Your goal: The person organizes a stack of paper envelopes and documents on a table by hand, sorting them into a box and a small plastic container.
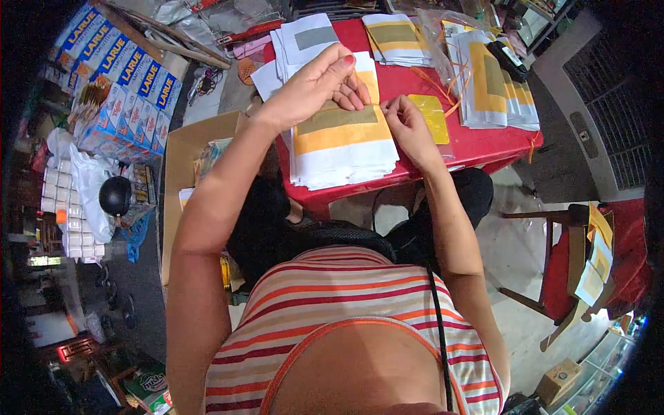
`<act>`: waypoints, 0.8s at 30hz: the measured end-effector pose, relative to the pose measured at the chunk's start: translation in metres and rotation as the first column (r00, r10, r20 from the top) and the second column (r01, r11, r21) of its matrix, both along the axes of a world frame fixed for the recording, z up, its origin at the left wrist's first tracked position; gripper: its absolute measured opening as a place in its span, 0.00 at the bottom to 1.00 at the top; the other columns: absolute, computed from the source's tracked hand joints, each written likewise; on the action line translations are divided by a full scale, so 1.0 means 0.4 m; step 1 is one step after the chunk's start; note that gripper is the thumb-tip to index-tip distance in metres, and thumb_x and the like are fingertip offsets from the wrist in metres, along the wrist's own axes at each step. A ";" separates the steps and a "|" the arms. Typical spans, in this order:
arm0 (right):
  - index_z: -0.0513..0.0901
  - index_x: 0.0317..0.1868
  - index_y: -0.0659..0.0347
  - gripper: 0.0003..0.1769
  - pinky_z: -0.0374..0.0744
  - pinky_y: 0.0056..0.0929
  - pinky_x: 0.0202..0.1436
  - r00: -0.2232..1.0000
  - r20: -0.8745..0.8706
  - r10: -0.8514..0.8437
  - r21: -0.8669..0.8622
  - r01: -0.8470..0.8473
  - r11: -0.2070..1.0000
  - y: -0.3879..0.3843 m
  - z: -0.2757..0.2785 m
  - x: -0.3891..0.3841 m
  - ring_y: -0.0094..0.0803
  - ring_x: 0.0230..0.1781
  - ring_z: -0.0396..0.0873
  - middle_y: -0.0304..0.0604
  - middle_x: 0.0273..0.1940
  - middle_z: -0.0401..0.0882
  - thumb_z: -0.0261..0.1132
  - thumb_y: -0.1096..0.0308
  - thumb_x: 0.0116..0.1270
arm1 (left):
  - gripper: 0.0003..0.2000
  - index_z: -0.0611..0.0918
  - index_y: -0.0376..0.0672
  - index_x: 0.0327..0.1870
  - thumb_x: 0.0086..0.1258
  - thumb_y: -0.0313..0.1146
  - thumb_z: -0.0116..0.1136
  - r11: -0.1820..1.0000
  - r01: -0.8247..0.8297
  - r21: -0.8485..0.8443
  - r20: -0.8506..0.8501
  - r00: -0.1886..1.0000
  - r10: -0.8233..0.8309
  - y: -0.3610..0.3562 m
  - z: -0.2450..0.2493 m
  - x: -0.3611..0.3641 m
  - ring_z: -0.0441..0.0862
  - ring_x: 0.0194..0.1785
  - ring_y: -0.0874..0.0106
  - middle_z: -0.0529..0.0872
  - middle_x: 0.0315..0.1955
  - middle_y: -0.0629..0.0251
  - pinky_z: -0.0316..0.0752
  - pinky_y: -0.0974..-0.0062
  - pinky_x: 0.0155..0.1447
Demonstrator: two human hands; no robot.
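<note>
My left hand (321,86) is over the upper part of a stack of white paper sheets with orange and grey panels (346,142), its fingers curled together; whatever lies between them is too small to make out. At the stack's right edge, my right hand (409,128) has its thumb and forefinger pinched close to the paper, and what they hold is hidden. The stack lies at the front of the red table (460,149). Just right of my right hand lies a yellow piece (431,116).
More paper stacks (395,38) lie along the table's back, and another (487,83) with a black object (507,61) on the right. Orange strips (443,90) lie between. An open cardboard box (197,142) stands left, below boxes (128,62). A red chair (560,277) stands right.
</note>
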State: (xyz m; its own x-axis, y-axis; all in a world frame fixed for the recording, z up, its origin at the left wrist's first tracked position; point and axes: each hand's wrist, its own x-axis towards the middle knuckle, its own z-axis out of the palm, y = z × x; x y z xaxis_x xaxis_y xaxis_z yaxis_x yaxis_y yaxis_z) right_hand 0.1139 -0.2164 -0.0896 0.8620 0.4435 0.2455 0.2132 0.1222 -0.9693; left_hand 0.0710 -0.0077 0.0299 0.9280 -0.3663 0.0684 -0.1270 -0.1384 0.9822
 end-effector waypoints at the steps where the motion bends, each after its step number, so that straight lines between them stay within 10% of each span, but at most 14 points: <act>1: 0.70 0.36 0.62 0.06 0.74 0.24 0.41 1.000 0.006 -0.017 -0.038 0.017 0.999 0.001 -0.001 -0.001 0.23 0.35 0.71 0.37 0.36 0.75 0.58 0.73 0.72 | 0.13 0.67 0.45 0.48 0.85 0.45 0.35 0.998 -0.012 -0.069 0.021 1.000 0.013 0.006 -0.017 0.003 0.83 0.39 0.72 0.85 0.39 0.54 0.78 0.77 0.46; 12: 0.70 0.34 0.62 0.11 0.74 0.26 0.36 0.994 0.025 -0.110 -0.153 0.112 0.982 -0.006 -0.016 0.025 0.23 0.31 0.71 0.38 0.30 0.75 0.61 0.68 0.73 | 0.15 0.63 0.44 0.56 0.85 0.45 0.34 0.970 0.021 -0.244 -0.014 1.000 -0.025 0.038 -0.017 0.003 0.86 0.46 0.66 0.85 0.44 0.46 0.80 0.73 0.51; 20: 0.73 0.36 0.60 0.09 0.70 0.21 0.30 0.978 -0.152 -0.144 0.087 0.159 0.983 -0.088 0.132 0.017 0.19 0.27 0.71 0.34 0.31 0.77 0.61 0.66 0.75 | 0.20 0.63 0.42 0.61 0.83 0.49 0.39 0.984 0.151 0.096 -0.198 0.972 -0.130 0.001 0.095 0.045 0.88 0.41 0.63 0.86 0.40 0.43 0.85 0.71 0.46; 24: 0.75 0.42 0.64 0.08 0.76 0.26 0.37 0.980 0.198 0.005 0.084 -0.022 0.996 -0.078 0.255 -0.021 0.26 0.33 0.78 0.39 0.40 0.82 0.58 0.68 0.77 | 0.18 0.65 0.41 0.58 0.84 0.47 0.38 0.971 0.183 0.154 -0.202 0.968 -0.150 -0.013 0.097 0.055 0.88 0.41 0.64 0.85 0.40 0.48 0.85 0.71 0.46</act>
State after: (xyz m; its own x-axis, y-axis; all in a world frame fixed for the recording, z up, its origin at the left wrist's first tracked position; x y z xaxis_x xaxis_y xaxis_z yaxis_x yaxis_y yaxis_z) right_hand 0.1054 -0.2475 0.0123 0.7869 0.4246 0.4478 0.3971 0.2071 -0.8941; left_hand 0.0930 -0.0129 0.0689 0.8428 -0.5080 -0.1779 0.0218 -0.2980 0.9543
